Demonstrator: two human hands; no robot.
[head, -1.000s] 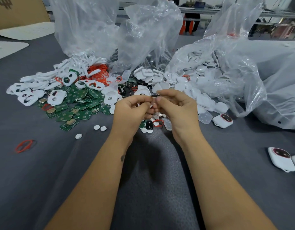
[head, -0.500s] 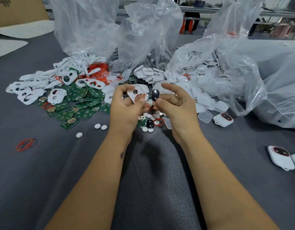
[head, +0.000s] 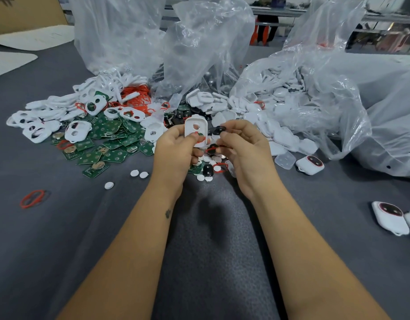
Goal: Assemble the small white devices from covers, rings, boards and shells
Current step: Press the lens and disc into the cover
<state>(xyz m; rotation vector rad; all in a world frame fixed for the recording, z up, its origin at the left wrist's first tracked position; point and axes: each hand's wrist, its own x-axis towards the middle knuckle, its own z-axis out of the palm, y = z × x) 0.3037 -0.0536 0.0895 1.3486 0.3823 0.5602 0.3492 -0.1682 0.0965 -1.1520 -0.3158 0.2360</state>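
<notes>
White cover (head: 196,130) in left hand (head: 176,148); black piece (head: 219,130) pinched by right hand (head: 246,146).

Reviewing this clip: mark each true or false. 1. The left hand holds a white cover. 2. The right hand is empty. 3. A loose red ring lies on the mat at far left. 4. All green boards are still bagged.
1. True: the left hand grips the white cover.
2. False: the right hand pinches a small black part.
3. True: the red ring lies alone.
4. False: the green boards lie loose on the mat.
</notes>
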